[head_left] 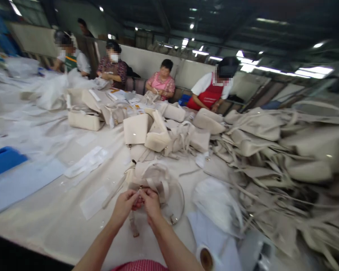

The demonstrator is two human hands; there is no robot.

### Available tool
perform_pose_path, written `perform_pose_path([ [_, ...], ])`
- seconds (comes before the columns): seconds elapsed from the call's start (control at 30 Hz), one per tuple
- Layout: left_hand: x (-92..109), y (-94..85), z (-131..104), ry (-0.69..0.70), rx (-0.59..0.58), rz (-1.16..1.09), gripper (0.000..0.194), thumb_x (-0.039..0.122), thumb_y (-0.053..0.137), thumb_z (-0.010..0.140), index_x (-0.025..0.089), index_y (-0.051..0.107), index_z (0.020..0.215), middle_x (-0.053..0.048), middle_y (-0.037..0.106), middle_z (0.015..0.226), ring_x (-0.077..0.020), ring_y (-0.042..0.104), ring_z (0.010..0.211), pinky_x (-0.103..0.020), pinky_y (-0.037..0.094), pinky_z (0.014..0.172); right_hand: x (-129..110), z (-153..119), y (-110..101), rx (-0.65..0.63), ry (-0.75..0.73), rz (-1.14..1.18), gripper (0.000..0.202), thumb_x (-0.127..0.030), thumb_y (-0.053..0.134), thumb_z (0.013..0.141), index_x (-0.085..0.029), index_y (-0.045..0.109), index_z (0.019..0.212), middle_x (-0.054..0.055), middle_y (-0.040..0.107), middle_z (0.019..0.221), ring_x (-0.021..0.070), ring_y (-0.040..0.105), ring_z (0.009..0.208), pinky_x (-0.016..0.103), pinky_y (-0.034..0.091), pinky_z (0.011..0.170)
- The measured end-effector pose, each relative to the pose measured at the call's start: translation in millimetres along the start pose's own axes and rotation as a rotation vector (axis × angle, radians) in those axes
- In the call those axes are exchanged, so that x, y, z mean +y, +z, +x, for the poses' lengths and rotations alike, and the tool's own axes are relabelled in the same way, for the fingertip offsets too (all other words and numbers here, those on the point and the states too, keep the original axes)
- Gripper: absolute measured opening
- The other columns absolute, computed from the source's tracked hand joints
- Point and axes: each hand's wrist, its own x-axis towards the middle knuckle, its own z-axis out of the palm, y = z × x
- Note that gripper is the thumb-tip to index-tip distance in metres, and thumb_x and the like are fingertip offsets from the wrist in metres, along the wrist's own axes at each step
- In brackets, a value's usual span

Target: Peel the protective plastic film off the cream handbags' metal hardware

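Note:
A beige handbag (pixel 158 174) with looped handles lies on the cloth-covered table right in front of me. At its near side, my left hand (pixel 127 203) and my right hand (pixel 150 201) meet with fingertips pinched together. Both are closed at the bag's small metal fitting and strap end; the exact piece between the fingers is too small to make out. A short strap with a buckle (pixel 135 231) hangs below the hands. A thin strap with a metal clasp (pixel 173 219) curves out to the right of the bag.
A large heap of beige bags (pixel 271 162) covers the right side. More bags (pixel 147 130) stand farther back. Plastic wrap (pixel 217 203) and a roll (pixel 206 258) lie at near right, a blue object (pixel 5 160) at left. Several co-workers, one in a red apron (pixel 207 94), work across the table.

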Motion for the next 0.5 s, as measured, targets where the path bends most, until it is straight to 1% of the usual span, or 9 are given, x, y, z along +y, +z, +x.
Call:
perform_pose_path([
  [0.07,2,-0.8,7,0.003,-0.023,0.024,0.048,0.061,0.073,0.057,0.016,0.062,0.071,-0.002,0.069,0.064,-0.015,0.061,0.056,-0.025,0.045,0.055,-5,2,1,0.002,0.013,-0.033,0.03,-0.046,0.071,0.064,-0.018,0.064,0.06,-0.003,0.056,0.047,0.0107,0.049,0.045,0.023,0.038,0.046],
  [0.13,5,-1.1,12,0.008,-0.033,0.038,0.051,0.061,0.076,0.054,0.015,0.063,0.072,-0.002,0.069,0.064,-0.0148,0.061,0.056,-0.025,0.046,0.055,-10,-1,-7,-0.017,0.029,-0.083,0.027,-0.043,0.071,0.064,-0.017,0.066,0.062,-0.001,0.061,0.052,0.0109,0.052,0.047,0.022,0.038,0.047],
  [0.2,8,-1.0,15,0.013,-0.031,0.046,0.055,0.063,0.077,0.05,0.015,0.062,0.071,-0.002,0.069,0.062,-0.0144,0.06,0.055,-0.025,0.046,0.055,-15,-12,-30,-0.027,0.045,-0.15,0.026,-0.042,0.072,0.062,-0.017,0.069,0.065,0.002,0.068,0.06,0.0125,0.057,0.051,0.022,0.038,0.047],
  [0.23,10,-0.8,15,0.016,-0.027,0.053,0.056,0.064,0.078,0.048,0.015,0.062,0.071,-0.002,0.069,0.061,-0.0145,0.06,0.054,-0.025,0.046,0.055,-17,-20,-50,-0.013,0.048,-0.19,0.027,-0.043,0.071,0.061,-0.017,0.07,0.066,0.003,0.07,0.064,0.0137,0.058,0.054,0.022,0.038,0.047],
  [0.3,13,-0.5,17,0.02,-0.021,0.07,0.059,0.066,0.078,0.046,0.015,0.062,0.07,-0.003,0.069,0.061,-0.0152,0.061,0.055,-0.026,0.046,0.055,-22,-43,-105,0.085,0.042,-0.285,0.032,-0.049,0.067,0.063,-0.017,0.071,0.067,0.006,0.072,0.068,0.016,0.06,0.057,0.024,0.039,0.048],
  [0.33,14,-0.4,17,0.021,-0.02,0.078,0.06,0.067,0.078,0.046,0.015,0.062,0.07,-0.003,0.07,0.062,-0.0156,0.061,0.055,-0.026,0.047,0.055,-25,-57,-140,0.182,0.026,-0.341,0.034,-0.051,0.064,0.064,-0.018,0.07,0.068,0.006,0.071,0.069,0.0168,0.06,0.059,0.025,0.04,0.051],
  [0.4,14,-0.4,19,0.021,-0.024,0.085,0.061,0.067,0.078,0.045,0.015,0.063,0.071,-0.003,0.07,0.062,-0.0163,0.062,0.056,-0.028,0.049,0.057,-30,-89,-215,0.453,0.007,-0.469,0.037,-0.055,0.059,0.064,-0.02,0.068,0.069,0.005,0.07,0.069,0.0203,0.06,0.065,0.029,0.042,0.056],
  [0.43,14,-0.4,20,0.02,-0.021,0.086,0.061,0.067,0.079,0.044,0.015,0.064,0.072,-0.004,0.07,0.063,-0.0167,0.062,0.056,-0.028,0.05,0.057,-33,-105,-251,0.597,0.007,-0.535,0.037,-0.056,0.056,0.064,-0.021,0.067,0.07,0.006,0.07,0.071,0.023,0.061,0.073,0.031,0.043,0.061],
  [0.5,12,-0.4,22,0.018,-0.011,0.087,0.061,0.067,0.079,0.044,0.015,0.064,0.073,-0.004,0.07,0.064,-0.0172,0.063,0.057,-0.029,0.051,0.058,-34,-135,-315,0.834,0.052,-0.669,0.032,-0.052,0.054,0.064,-0.022,0.065,0.068,0.008,0.071,0.075,0.0285,0.061,0.085,0.034,0.044,0.07],
])
